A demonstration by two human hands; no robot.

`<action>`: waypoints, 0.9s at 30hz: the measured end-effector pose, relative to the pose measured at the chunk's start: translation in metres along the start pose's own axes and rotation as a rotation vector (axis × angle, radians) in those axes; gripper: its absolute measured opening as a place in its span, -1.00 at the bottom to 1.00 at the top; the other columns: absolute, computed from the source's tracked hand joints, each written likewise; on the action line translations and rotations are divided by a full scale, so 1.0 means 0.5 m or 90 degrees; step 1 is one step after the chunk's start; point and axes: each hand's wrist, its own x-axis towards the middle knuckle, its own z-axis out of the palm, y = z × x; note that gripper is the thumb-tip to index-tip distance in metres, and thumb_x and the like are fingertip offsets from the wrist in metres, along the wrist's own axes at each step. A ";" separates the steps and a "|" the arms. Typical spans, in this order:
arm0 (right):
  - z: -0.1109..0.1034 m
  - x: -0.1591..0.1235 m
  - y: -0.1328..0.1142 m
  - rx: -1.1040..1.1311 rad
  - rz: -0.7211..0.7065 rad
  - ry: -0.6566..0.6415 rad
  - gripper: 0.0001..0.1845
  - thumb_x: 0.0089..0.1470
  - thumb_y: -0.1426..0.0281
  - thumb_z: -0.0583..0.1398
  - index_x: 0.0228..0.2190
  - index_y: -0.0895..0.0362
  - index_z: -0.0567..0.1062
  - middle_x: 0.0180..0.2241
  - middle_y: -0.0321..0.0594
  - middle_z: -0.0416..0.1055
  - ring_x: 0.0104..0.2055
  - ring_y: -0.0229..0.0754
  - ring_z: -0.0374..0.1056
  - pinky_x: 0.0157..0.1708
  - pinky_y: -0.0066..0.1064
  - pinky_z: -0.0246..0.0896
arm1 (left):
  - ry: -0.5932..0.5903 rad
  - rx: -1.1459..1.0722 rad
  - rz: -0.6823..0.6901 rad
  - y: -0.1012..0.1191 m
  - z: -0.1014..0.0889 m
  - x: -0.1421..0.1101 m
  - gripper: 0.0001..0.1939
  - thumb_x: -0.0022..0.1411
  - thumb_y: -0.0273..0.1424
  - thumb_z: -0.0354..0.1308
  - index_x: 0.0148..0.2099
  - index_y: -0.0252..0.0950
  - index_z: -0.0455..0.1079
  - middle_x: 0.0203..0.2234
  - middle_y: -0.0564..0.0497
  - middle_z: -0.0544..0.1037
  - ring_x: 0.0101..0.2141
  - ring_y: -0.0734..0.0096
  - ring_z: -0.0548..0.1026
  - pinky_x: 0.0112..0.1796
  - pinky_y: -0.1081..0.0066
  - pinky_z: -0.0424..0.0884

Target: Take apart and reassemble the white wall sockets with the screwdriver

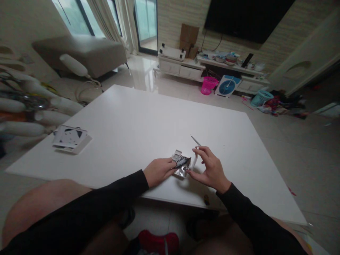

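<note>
So there's a white open box with dark-patterned paper (70,137) on the white bench (148,124), well left of the left hand (158,171). That hand's got its fingers on a small silver-and-white box-like thing (181,164) just beside its fingertips. Right hand (211,170) is partly curled, thumb and fingertips at a thin whitish strip (195,158), slim grey metal stick (196,140) just beyond it.

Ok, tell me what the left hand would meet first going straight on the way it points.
The left hand would likely meet the small striped piece at its fingertips first, then perhaps the right hand; depth is unclear.
</note>
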 end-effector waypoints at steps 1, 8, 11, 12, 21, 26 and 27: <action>0.000 0.000 0.001 0.001 0.001 0.003 -0.29 0.02 0.11 0.37 0.15 0.04 0.36 0.07 0.02 0.37 0.02 0.09 0.44 -0.14 -0.10 0.54 | 0.006 0.007 -0.004 0.000 0.001 0.000 -0.74 0.51 -0.26 -0.03 -0.09 -0.23 0.44 -0.21 -0.02 0.54 -0.22 0.29 0.53 -0.23 0.39 0.38; -0.004 -0.002 0.003 0.009 0.003 0.052 -0.28 0.01 0.16 0.38 0.17 0.00 0.34 0.05 0.01 0.36 0.01 0.10 0.44 -0.21 -0.11 0.56 | 0.086 -0.020 -0.007 0.006 -0.011 0.001 -0.63 0.54 -0.21 -0.12 -0.09 -0.23 0.49 -0.28 -0.05 0.52 -0.28 0.29 0.47 -0.19 0.32 0.35; -0.008 -0.002 0.002 0.034 0.012 0.093 -0.26 0.00 0.19 0.38 0.18 -0.02 0.33 0.06 0.01 0.35 0.03 0.10 0.43 -0.32 -0.18 0.55 | 0.169 -0.160 0.004 0.011 -0.021 -0.002 -0.60 0.53 -0.19 -0.10 -0.16 -0.27 0.49 -0.30 -0.09 0.52 -0.23 0.24 0.47 -0.16 0.29 0.36; -0.008 -0.001 0.001 0.041 0.018 0.100 -0.27 0.00 0.20 0.38 0.18 -0.03 0.33 0.06 0.00 0.34 0.02 0.10 0.43 -0.36 -0.21 0.54 | 0.199 -0.215 0.002 0.012 -0.024 -0.003 -0.60 0.52 -0.18 -0.09 -0.20 -0.28 0.48 -0.32 -0.10 0.52 -0.24 0.24 0.46 -0.17 0.29 0.36; -0.001 -0.003 0.003 0.048 0.020 0.080 -0.28 -0.01 0.20 0.41 0.16 -0.01 0.34 0.07 0.01 0.34 -0.01 0.06 0.43 -0.43 -0.27 0.52 | 0.471 -0.606 -0.229 -0.032 -0.075 0.023 -0.68 0.28 -0.13 0.19 -0.26 -0.32 0.48 -0.37 -0.01 0.53 -0.30 0.31 0.48 -0.23 0.36 0.43; 0.002 -0.004 0.002 0.046 0.018 0.071 -0.30 0.01 0.17 0.40 0.15 -0.01 0.35 0.06 0.00 0.34 -0.02 0.06 0.43 -0.43 -0.25 0.52 | 0.483 -0.784 -0.493 -0.087 -0.097 0.029 -0.66 0.06 -0.17 0.30 -0.27 -0.35 0.46 -0.58 0.10 0.43 -0.52 0.44 0.43 -0.44 0.43 0.43; 0.002 -0.004 0.002 0.048 0.019 0.069 -0.30 0.01 0.16 0.40 0.15 -0.01 0.35 0.05 0.00 0.34 -0.02 0.05 0.43 -0.43 -0.26 0.52 | 0.482 -0.798 -0.527 -0.093 -0.096 0.028 -0.69 0.05 -0.19 0.31 -0.30 -0.35 0.44 -0.63 0.13 0.38 -0.55 0.45 0.42 -0.47 0.45 0.42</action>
